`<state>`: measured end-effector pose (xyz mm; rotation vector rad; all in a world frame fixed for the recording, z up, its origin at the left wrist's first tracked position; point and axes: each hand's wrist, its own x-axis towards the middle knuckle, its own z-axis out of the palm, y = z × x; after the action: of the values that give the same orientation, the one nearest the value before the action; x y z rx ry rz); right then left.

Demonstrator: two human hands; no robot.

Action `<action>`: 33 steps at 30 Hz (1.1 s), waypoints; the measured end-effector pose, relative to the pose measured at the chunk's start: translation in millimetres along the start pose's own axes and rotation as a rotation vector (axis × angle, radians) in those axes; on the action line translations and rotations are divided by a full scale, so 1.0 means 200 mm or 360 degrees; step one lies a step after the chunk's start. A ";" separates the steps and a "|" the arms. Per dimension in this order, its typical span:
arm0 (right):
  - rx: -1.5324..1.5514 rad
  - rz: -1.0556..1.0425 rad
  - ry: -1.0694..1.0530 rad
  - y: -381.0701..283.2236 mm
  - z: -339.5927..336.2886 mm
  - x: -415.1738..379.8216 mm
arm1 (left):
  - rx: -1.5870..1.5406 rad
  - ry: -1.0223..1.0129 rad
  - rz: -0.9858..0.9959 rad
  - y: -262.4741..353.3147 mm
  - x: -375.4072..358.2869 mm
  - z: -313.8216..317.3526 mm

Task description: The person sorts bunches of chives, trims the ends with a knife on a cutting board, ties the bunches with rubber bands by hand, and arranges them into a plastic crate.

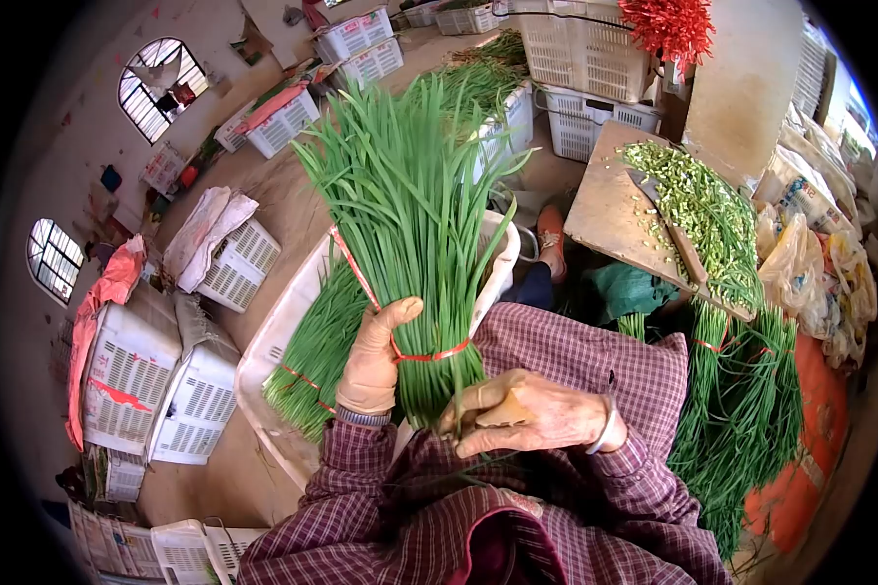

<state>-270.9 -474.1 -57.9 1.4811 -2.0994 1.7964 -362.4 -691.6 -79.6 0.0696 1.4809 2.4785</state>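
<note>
My left hand [373,359], in a tan glove, grips a tall bunch of garlic chives [410,224] around its lower part. A red tie [434,353] circles the bunch near its base, and a red strip runs up its left side. The leaves point up and fan out away from me. At the cut ends, my right hand [537,414] has its thumb and fingers pinched on a few chive stems. Yellowish coverings show on its fingers. Another tied chive bunch [307,361] lies in the white crate [254,375] in front of me.
On the right, a wooden board [595,210] bears a knife [688,253] and chopped green trimmings [702,195]. Tied chives [722,419] lie beside my right leg. Red ties [668,29] hang above stacked baskets [580,54]. White crates [132,361] stand on the left.
</note>
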 end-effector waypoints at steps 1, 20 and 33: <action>-0.0276 -0.0002 0.0036 -0.01 -0.07 -0.03 | 0.0023 0.0062 -0.0043 0.01 -0.01 -0.04; -0.0515 0.0973 0.0798 -0.10 -0.72 0.01 | 0.0504 -0.0302 -0.0166 0.11 -0.17 -0.05; -0.0076 0.0921 0.1033 0.03 -0.57 0.00 | 0.0544 -0.0281 -0.0191 0.11 -0.16 -0.03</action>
<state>-335.9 -386.7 -22.6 0.1827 -2.2705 1.9738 -336.6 -713.5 -60.4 0.2471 1.7557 2.0472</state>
